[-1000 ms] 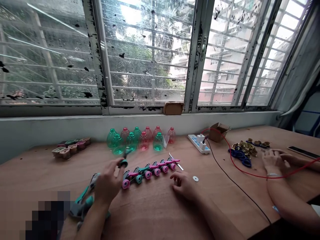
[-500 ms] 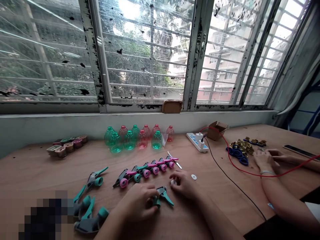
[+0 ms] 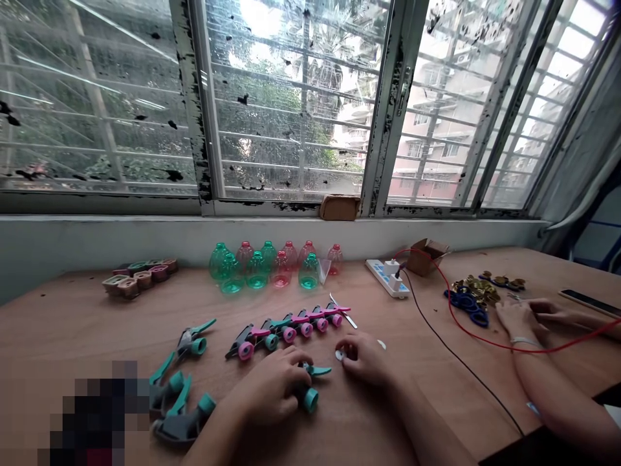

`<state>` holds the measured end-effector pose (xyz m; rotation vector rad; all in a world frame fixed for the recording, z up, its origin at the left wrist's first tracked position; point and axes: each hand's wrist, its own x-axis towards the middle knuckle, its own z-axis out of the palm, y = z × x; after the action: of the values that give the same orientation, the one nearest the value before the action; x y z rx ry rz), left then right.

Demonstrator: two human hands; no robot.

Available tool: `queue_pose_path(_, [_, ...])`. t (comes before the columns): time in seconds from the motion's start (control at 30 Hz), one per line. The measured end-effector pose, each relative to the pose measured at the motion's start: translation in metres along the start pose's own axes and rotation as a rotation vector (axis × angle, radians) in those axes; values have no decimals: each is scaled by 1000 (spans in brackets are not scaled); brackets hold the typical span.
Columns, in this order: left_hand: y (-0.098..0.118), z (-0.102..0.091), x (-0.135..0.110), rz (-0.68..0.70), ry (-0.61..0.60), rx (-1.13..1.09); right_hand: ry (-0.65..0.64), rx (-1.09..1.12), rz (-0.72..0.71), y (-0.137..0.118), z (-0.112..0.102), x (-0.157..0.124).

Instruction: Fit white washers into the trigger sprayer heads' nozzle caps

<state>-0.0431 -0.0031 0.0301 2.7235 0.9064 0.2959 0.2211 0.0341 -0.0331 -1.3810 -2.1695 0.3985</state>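
My left hand (image 3: 274, 383) is closed around a grey and teal trigger spray head (image 3: 310, 399). Its round teal collar faces right and its teal lever (image 3: 319, 371) sticks out past my fingers. Close by on the right, my right hand (image 3: 367, 360) pinches a small white washer (image 3: 339, 355) between its fingertips. A second white washer (image 3: 382, 344) lies on the table beyond that hand, partly hidden by it. Just past both hands runs a row of pink and teal spray heads (image 3: 290, 334). More teal spray heads (image 3: 178, 424) lie left of my left forearm.
Tweezers (image 3: 350, 320) lie at the row's right end. Green and red clear bottles (image 3: 257, 272) stand by the wall, left of a power strip (image 3: 387, 279) and cardboard box (image 3: 423, 257). Cables cross the right side, where another person's hands (image 3: 517, 320) work beside gold and blue parts (image 3: 468, 298).
My left hand has turned the spray head, swinging its collar out to the right and its lever up to level. My right hand keeps its pinch on the washer. The view has shifted slightly.
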Motion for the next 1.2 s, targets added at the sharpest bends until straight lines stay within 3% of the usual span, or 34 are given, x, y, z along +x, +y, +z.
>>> queue_pose_path(0.27, [6,6,1,5,-30,-4,50,-6,-6,-4,1,0])
queue_pose_path(0.6, [1,30,9,-96,128,-142,87,79,-49,-5,2,-2])
queue_pose_path(0.9, [1,30,11,-141,174,-140,118,81,-62,-7,-2,-2])
queue_pose_path(1.2, [2,29,12,-192,188,-148,6,512,-100,-17,-9,-6])
